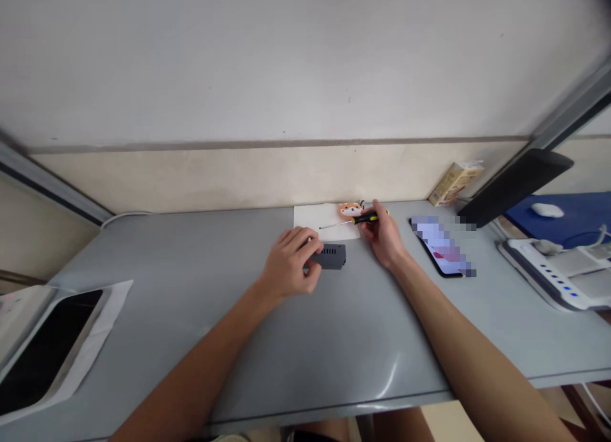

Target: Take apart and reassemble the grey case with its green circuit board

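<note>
The left hand (pixel 289 263) grips a dark grey box (pixel 330 256) lying on the surface (pixel 305 340). Just beyond the box, the right hand (pixel 384 235) is closed on a screwdriver (pixel 356 220) over white paper (pixel 324 220).

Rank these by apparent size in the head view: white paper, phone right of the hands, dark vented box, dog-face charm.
1. white paper and phone: too alike to rank apart.
2. dark vented box, partly hidden under the left hand.
3. dog-face charm, the smallest.
</note>
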Motion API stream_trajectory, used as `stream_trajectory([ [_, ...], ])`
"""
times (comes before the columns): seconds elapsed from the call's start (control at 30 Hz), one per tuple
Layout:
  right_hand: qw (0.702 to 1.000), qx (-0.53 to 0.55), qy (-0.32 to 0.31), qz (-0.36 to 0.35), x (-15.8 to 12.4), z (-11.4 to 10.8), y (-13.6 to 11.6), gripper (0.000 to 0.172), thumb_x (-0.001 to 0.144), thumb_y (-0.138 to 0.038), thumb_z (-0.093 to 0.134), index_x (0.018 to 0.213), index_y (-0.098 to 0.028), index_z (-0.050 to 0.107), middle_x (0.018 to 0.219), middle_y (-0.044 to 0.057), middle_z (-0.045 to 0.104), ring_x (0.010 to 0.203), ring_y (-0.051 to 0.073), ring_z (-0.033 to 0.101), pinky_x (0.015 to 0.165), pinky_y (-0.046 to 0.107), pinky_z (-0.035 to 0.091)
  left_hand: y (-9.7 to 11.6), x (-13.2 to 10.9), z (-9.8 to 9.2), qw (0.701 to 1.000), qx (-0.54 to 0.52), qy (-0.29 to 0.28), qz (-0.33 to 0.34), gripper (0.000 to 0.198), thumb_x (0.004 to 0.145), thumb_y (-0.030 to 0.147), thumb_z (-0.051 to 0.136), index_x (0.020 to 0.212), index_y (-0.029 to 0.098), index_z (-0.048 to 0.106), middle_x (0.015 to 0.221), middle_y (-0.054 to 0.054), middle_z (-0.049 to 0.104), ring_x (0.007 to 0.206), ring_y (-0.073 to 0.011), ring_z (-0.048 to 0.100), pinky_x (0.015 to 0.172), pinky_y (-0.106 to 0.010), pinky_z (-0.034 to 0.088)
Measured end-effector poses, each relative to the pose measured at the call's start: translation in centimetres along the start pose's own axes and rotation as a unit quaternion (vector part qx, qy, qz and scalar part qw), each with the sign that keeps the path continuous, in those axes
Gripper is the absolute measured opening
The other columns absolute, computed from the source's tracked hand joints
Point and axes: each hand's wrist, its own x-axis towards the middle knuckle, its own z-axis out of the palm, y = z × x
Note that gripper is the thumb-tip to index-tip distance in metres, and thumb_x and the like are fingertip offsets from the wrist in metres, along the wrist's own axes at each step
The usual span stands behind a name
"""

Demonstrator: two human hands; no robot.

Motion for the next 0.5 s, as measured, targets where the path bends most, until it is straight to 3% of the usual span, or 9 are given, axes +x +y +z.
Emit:
stream_trajectory([
  [0.1, 0.999, 0.049, 0.018, 0.008, 0.3, -0.4, -0.5, 0.039, 0.080, -0.056, 0.074, 0.070, -0.021, 0.060, 0.060, -0.003, 0.056, 0.043, 0.006, 0.035, 0.040, 0.027, 0.020, -0.1, 0.1, -0.2, 1.000, 0.019, 0.023, -0.009, 0.022, 0.066, 0.009, 0.053, 0.085, 0.021, 0.053, 0.088, -0.006, 0.063, 0.081, -0.0232, 0.055, 0.074, -0.040, 0.043],
  [0.2, 0.998, 0.053, 0.023, 0.015, 0.1, -0.4, -0.9, 0.035, 0.080, -0.049, 0.074, 0.068, -0.020, 0.057, 0.063, -0.003, 0.057, 0.041, 0.004, 0.031, 0.039, 0.027, 0.018, 0.3, 0.2, -0.1, 1.000, 0.018, 0.018, -0.003, 0.021, 0.074, 0.013, 0.056, 0.093, 0.021, 0.058, 0.095, -0.007, 0.068, 0.089, -0.0249, 0.060, 0.080, -0.042, 0.045],
  [0.33, 0.999, 0.035, 0.027, 0.028, -0.1, -0.3, -1.0, 0.034, 0.080, -0.050, 0.073, 0.071, -0.022, 0.057, 0.061, -0.004, 0.057, 0.041, 0.006, 0.033, 0.040, 0.028, 0.016, 0.9, 0.2, 0.2, 1.000, 0.012, -0.012, 0.002, 0.027, 0.082, 0.018, 0.058, 0.109, 0.021, 0.064, 0.106, -0.008, 0.073, 0.097, -0.0257, 0.065, 0.088, -0.043, 0.045],
  [0.5, 0.999, 0.039, 0.035, 0.016, 0.1, -0.3, -0.9, 0.035, 0.080, -0.051, 0.073, 0.072, -0.022, 0.056, 0.063, -0.003, 0.059, 0.041, 0.005, 0.032, 0.040, 0.028, 0.015, 0.9, 0.2, 0.4, 1.000, 0.010, -0.022, -0.003, 0.028, 0.086, 0.019, 0.058, 0.113, 0.021, 0.065, 0.109, -0.007, 0.075, 0.098, -0.0253, 0.066, 0.090, -0.043, 0.045],
])
